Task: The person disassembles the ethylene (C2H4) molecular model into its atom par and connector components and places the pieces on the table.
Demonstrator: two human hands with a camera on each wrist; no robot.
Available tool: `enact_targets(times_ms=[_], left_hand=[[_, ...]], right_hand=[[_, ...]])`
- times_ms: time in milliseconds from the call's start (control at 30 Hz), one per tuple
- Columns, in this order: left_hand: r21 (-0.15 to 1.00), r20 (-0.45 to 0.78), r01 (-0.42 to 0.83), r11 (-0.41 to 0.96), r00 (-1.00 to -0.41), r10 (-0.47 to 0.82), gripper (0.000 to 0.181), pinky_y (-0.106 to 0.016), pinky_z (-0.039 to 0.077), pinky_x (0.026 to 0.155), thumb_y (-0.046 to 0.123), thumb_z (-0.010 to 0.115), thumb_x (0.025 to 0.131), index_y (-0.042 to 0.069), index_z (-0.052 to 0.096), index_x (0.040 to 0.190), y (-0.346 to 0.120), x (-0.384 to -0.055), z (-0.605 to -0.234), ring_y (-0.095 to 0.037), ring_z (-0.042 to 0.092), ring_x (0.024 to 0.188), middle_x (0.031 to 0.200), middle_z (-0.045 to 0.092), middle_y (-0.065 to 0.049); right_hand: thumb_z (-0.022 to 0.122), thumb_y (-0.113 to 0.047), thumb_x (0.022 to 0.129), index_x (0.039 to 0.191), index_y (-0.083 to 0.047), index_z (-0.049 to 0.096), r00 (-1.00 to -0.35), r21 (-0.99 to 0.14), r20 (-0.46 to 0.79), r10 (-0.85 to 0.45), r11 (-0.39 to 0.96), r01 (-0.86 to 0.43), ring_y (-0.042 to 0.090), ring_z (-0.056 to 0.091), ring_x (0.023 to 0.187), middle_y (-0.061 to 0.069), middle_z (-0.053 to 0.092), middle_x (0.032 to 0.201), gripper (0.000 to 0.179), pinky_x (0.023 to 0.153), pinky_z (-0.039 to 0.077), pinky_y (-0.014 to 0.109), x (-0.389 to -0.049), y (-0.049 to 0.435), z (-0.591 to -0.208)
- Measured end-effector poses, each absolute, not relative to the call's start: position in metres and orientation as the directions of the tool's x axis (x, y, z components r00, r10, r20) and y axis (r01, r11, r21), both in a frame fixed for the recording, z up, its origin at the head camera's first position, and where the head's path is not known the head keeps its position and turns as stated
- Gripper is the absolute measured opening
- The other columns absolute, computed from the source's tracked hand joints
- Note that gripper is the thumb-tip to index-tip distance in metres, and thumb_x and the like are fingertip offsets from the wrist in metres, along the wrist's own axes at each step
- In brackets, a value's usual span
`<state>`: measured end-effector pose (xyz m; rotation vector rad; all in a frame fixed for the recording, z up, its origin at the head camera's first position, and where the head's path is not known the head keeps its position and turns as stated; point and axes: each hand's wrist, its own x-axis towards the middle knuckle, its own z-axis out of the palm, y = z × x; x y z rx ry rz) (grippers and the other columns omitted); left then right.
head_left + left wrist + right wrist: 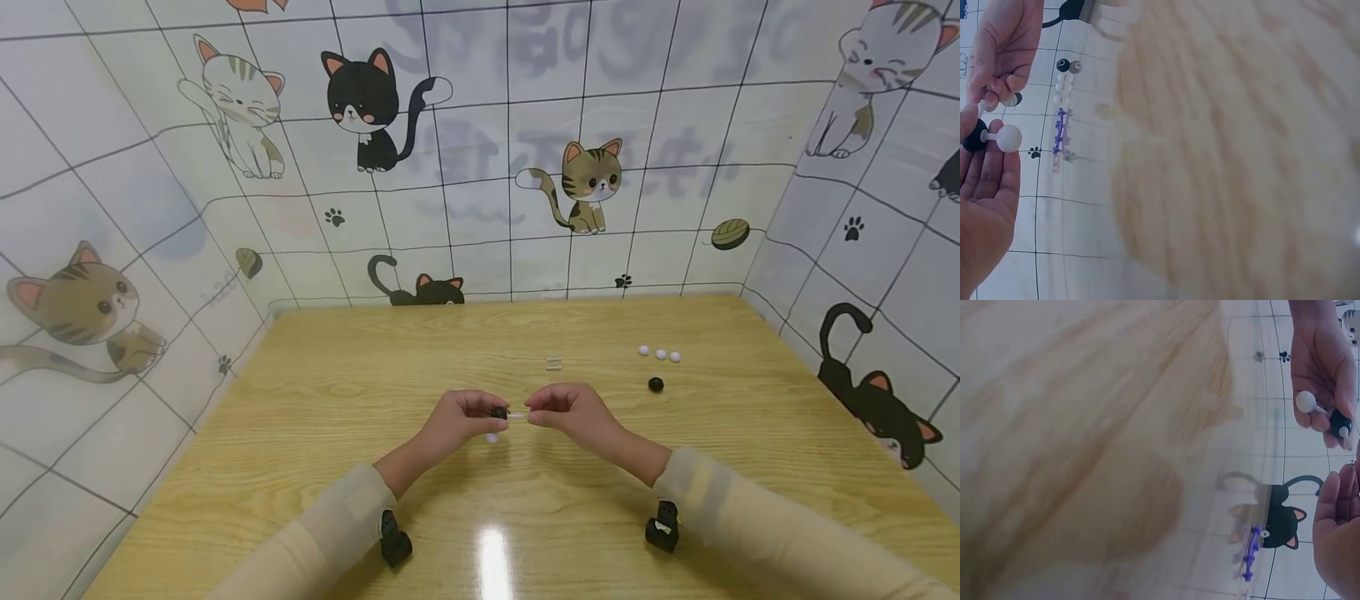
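My left hand (459, 421) pinches a black model ball (498, 412) between thumb and fingers. From that ball a short white rod leads to a white ball (1009, 138), which hangs below the fingers. A second white connector rod (516, 415) sticks out of the black ball towards the right. Its far end is pinched by my right hand (577, 414), thumb against forefinger. Both hands are held above the wooden table, close together. The right fingertips are partly cut off in the right wrist view.
Farther back on the table (360, 358) lie small connector rods (553, 363), some purple in the wrist views. To the right sit a row of white balls (660, 355) and a loose black ball (656, 384). Cat-printed cloth walls (480, 192) stand at back and sides.
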<state>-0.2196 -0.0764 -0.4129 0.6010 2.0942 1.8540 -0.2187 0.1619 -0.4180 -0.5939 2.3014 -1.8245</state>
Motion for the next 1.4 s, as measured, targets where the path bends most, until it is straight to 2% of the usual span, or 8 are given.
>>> enact_targets(times_ms=[100,267,467,700,867,1100,1400], left_hand=[[0.987,0.053,0.119,0.103,-0.868,0.493,0.026,-0.037,0.054,0.081,0.002,0.072,0.087,-0.007,0.068,0.111,-0.076,-0.213,-0.401,-0.017,0.067,0.083,0.094,0.071,-0.008],[0.985,0.053,0.129,0.119,-0.864,0.500,0.028,-0.032,0.054,0.079,0.003,0.073,0.086,-0.007,0.068,0.111,-0.074,-0.212,-0.401,-0.014,0.067,0.084,0.094,0.071,-0.010],[0.984,0.045,0.125,0.130,-0.867,0.496,0.026,-0.032,0.054,0.080,0.003,0.073,0.086,-0.005,0.069,0.111,-0.074,-0.210,-0.400,-0.016,0.068,0.087,0.096,0.071,-0.012],[0.982,0.045,0.128,0.142,-0.876,0.480,0.028,-0.031,0.054,0.079,0.003,0.073,0.086,-0.008,0.068,0.111,-0.073,-0.210,-0.398,-0.015,0.068,0.086,0.095,0.071,-0.012],[0.982,0.052,0.134,0.137,-0.874,0.482,0.027,-0.036,0.054,0.081,0.005,0.073,0.087,-0.008,0.069,0.110,-0.076,-0.213,-0.401,-0.016,0.068,0.087,0.097,0.071,-0.014],[0.985,0.050,0.113,0.132,-0.914,0.402,0.027,-0.030,0.053,0.082,0.003,0.073,0.086,-0.009,0.069,0.109,-0.091,-0.219,-0.401,-0.017,0.068,0.090,0.101,0.072,-0.013],[0.986,0.041,0.106,0.129,-0.902,0.429,0.024,-0.029,0.052,0.084,0.004,0.073,0.087,-0.005,0.070,0.109,-0.092,-0.220,-0.396,-0.014,0.066,0.091,0.108,0.068,-0.021]], right_hand=[[0.074,-0.013,0.088,0.106,0.008,0.068,-0.907,-0.961,0.127,-0.400,0.176,-0.213,0.015,0.064,0.080,0.010,0.069,0.095,0.029,0.077,0.054,0.041,-0.216,0.157,-0.419],[0.073,-0.014,0.088,0.104,0.002,0.071,-0.910,-0.958,0.119,-0.397,0.195,-0.210,0.017,0.064,0.084,0.009,0.069,0.097,0.023,0.077,0.054,0.035,-0.216,0.153,-0.423],[0.073,-0.014,0.089,0.103,0.000,0.072,-0.913,-0.952,0.120,-0.390,0.216,-0.217,0.019,0.065,0.088,0.009,0.070,0.100,0.020,0.078,0.054,0.030,-0.217,0.151,-0.426],[0.072,-0.016,0.089,0.098,-0.003,0.074,-0.920,-0.939,0.124,-0.373,0.255,-0.230,0.020,0.064,0.083,0.006,0.070,0.094,0.016,0.073,0.054,0.037,-0.215,0.149,-0.425],[0.072,-0.020,0.090,0.095,-0.005,0.074,-0.925,-0.919,0.127,-0.357,0.310,-0.245,0.022,0.062,0.078,0.005,0.070,0.090,0.016,0.068,0.052,0.037,-0.216,0.152,-0.424],[0.073,-0.014,0.088,0.093,0.000,0.074,-0.970,-0.906,0.127,-0.205,0.373,-0.198,0.020,0.061,0.074,0.008,0.070,0.085,0.015,0.066,0.053,0.039,-0.227,0.181,-0.422],[0.070,-0.017,0.092,0.103,-0.001,0.073,-0.977,-0.877,0.087,-0.195,0.450,-0.168,0.032,0.062,0.089,0.009,0.070,0.098,0.020,0.077,0.052,0.045,-0.259,0.200,-0.417]])
